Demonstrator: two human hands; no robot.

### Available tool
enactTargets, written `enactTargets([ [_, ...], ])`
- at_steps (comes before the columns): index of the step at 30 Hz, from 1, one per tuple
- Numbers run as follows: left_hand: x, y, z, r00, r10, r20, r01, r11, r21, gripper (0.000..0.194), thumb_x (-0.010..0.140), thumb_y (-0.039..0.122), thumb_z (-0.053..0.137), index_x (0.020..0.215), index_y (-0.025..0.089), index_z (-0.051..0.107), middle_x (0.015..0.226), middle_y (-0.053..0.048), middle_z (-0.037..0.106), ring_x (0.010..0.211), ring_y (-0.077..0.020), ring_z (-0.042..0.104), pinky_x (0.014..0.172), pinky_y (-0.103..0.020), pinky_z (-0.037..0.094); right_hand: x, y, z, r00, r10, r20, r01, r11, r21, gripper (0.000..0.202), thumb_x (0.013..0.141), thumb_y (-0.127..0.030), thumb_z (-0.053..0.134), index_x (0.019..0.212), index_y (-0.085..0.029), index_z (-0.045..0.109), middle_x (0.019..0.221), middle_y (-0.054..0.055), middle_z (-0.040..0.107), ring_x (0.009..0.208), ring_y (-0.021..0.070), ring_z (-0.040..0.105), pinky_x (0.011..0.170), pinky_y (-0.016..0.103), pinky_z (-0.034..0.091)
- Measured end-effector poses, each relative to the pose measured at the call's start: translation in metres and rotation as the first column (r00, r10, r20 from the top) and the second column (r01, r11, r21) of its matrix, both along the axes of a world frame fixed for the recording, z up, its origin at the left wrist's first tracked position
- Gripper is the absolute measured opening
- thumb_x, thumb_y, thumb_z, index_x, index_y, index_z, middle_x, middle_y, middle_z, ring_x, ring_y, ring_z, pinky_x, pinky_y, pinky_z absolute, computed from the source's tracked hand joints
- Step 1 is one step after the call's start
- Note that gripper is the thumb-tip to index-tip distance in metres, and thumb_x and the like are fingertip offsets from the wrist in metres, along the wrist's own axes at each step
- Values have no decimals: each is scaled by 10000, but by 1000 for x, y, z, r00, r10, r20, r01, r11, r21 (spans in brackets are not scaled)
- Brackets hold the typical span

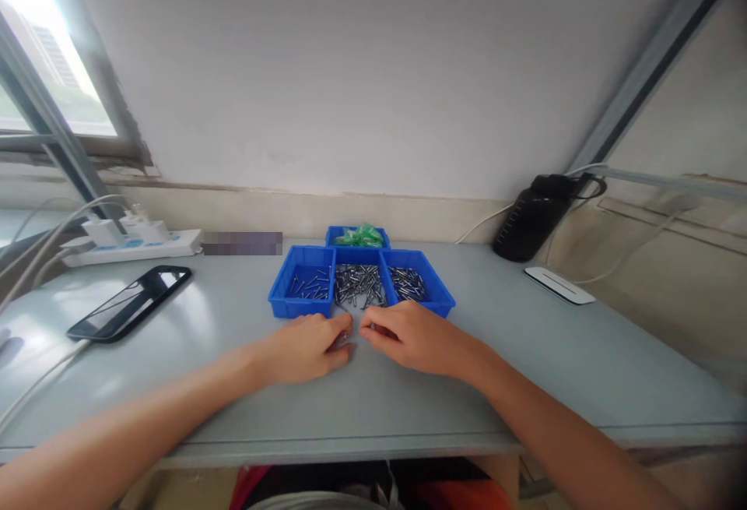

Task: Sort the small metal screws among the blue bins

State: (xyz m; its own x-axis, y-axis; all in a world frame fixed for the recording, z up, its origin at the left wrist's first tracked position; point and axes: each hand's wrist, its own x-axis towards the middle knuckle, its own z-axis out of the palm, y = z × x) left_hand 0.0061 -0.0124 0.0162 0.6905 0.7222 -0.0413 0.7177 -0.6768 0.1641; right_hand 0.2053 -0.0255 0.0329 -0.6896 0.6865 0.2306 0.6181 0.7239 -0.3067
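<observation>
Three blue bins stand side by side on the grey table. Several loose screws lie in the left bin (285, 305), many small metal pieces fill the middle one, and more pieces lie in the right bin (435, 284). Behind them, a fourth blue bin (357, 246) holds green plastic (365, 236). My left hand (309, 346) is in front of the left bin, thumb and index finger curled around something tiny that I cannot make out. My right hand (412, 336) is closed before the right bin, its fingertips pressed together; what they hold is too small to name.
A dark phone (134, 301) with a cable lies on the grey table (280, 416) at the left, near a white power strip (140, 244). At the back right are a black bottle (531, 218) and a flat white device (560, 286).
</observation>
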Motion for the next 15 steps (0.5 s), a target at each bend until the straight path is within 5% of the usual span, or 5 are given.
enactTargets([
  [15,-1,2,-5,1000,-24,-15,24,999,45,169,852,305,364,823,207,499,580,8,570,567,-167,579,460,-249,273,0,0,-1,999,23,-27,-22,998,56,150,868,-199,413,813,-192,552,586,-42,531,536,85,478,524,194,267],
])
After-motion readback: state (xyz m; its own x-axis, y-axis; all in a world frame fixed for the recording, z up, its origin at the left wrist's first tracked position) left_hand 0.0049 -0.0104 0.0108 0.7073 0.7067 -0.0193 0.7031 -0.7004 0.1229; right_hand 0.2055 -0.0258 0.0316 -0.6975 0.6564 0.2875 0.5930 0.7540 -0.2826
